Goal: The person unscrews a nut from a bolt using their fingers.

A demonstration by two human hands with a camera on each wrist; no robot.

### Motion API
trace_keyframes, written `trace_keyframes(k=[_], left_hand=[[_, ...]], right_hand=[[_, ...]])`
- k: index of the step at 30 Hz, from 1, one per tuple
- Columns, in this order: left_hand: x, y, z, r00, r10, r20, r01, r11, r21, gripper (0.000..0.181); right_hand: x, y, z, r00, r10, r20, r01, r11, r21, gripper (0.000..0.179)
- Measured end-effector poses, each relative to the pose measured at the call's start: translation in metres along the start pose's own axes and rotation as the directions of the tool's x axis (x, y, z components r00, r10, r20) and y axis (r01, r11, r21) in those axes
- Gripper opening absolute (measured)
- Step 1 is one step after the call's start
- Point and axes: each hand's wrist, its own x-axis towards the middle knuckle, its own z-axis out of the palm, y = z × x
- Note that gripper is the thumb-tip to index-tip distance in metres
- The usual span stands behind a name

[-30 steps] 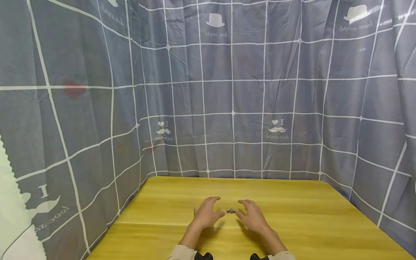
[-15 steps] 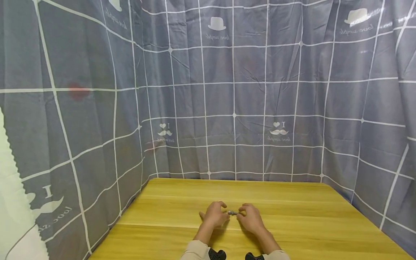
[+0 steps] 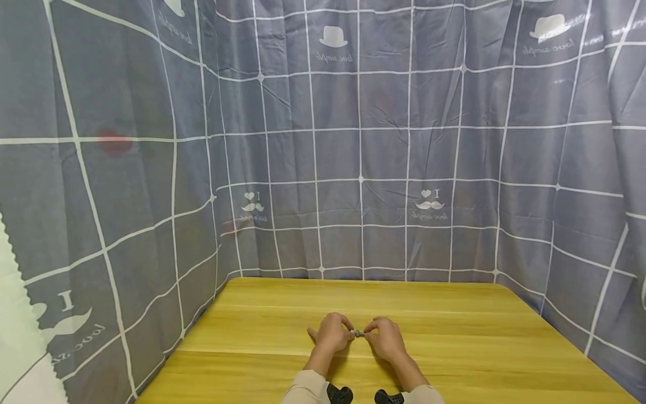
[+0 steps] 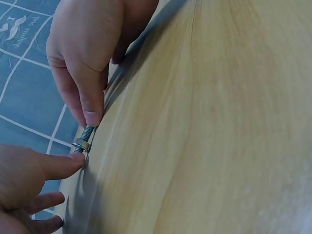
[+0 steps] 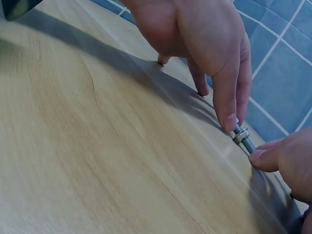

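A small metal bolt [image 3: 358,334] with a nut [image 5: 240,136] around its middle is between the two hands, just over the table. My left hand [image 3: 332,333] pinches the end close to the nut with thumb and fingertips; that end is mostly covered. My right hand [image 3: 387,340] pinches the threaded shank at the opposite end. In the left wrist view the right hand [image 4: 90,53] comes from the top and the left hand [image 4: 24,180] from the lower left. The right wrist view shows thread [image 5: 248,145] bare between nut and right fingertips.
The wooden table [image 3: 454,336] spreads around the hands. Grey curtains [image 3: 383,151] with white grid lines hang behind it and along both sides. A pale cloth [image 3: 25,336] edges into view at far left. Dark wrist devices [image 3: 339,394] sit at the sleeves.
Both hands have closed in on the bolt from either side. The fingers, spread apart at first, now pinch its two ends. The left hand has moved to the right.
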Motion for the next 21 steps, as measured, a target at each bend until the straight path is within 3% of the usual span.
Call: trace_keyframes(k=[3,8,15,21], left_hand=[[0.002,-0.002,0.000,1.000,0.027,-0.003,-0.027,0.999,-0.021,0.014],[0.004,-0.006,-0.004,0.990,0.140,-0.013,-0.141,0.986,-0.092,0.014],[0.006,-0.001,-0.017,0.955,0.290,-0.064,-0.295,0.909,-0.295,0.011],[0.008,0.013,-0.032,0.930,0.343,-0.130,-0.366,0.849,-0.380,0.004]], right_hand=[[0.001,0.000,0.000,1.000,-0.006,-0.013,0.006,1.000,0.012,0.007],[0.002,-0.004,-0.003,0.998,-0.022,-0.064,0.025,0.998,0.053,0.007],[0.006,-0.021,-0.016,0.985,-0.076,-0.156,0.092,0.991,0.098,0.003],[0.010,-0.040,-0.035,0.977,-0.060,-0.205,0.101,0.976,0.193,0.006]])
